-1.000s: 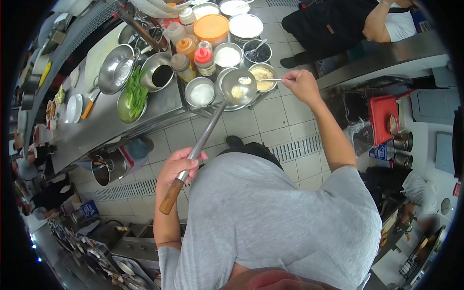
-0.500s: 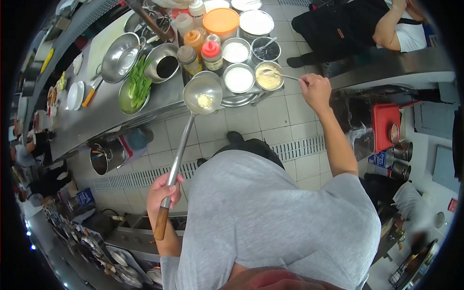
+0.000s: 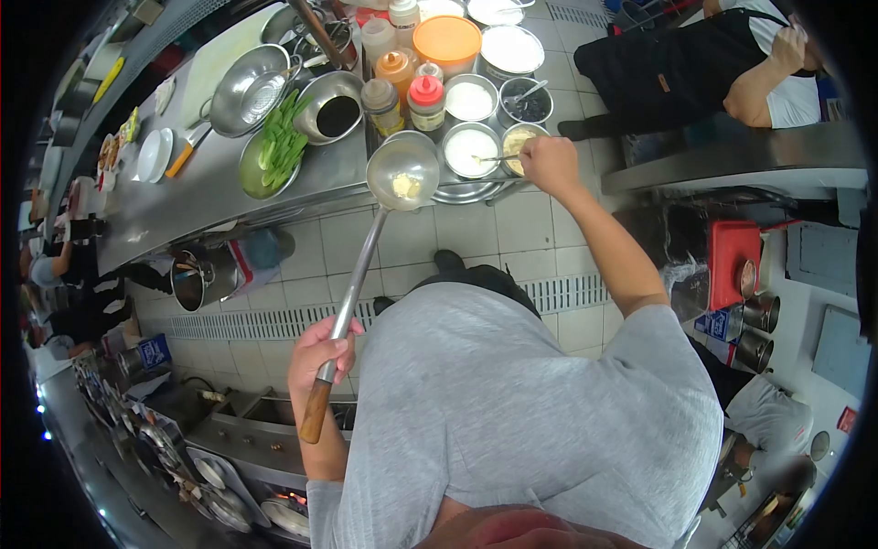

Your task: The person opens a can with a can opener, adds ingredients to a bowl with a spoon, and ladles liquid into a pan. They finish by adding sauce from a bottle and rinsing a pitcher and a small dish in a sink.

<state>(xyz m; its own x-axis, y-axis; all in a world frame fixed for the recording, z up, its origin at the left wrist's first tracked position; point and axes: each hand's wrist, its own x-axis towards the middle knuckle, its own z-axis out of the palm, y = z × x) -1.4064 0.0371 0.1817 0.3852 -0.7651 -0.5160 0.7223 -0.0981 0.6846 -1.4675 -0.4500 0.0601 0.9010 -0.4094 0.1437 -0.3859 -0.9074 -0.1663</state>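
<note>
My left hand (image 3: 322, 355) is wrapped around the long metal handle of a ladle (image 3: 359, 265), just above its wooden end. The ladle's bowl (image 3: 393, 165), with a small pale yellow heap in it, is level with the counter's edge. In my right hand (image 3: 551, 165) is a thin metal spoon (image 3: 501, 158), its tip over the rim of a tub of white seasoning (image 3: 470, 148). Partly hidden behind that hand is a tub of pale yellow powder (image 3: 518, 139).
Squeeze bottles (image 3: 426, 102) and an orange-lidded tub (image 3: 447, 41) crowd the counter. Farther left are a bowl of leafy greens (image 3: 282, 151), a bowl of dark liquid (image 3: 315, 117) and an orange-handled knife (image 3: 180, 161). A person in a black apron (image 3: 672, 69) stands at upper right.
My right hand has moved left, bringing the spoon out of the yellow powder toward the white tub. The left hand still holds the ladle, and the whole view has shifted slightly.
</note>
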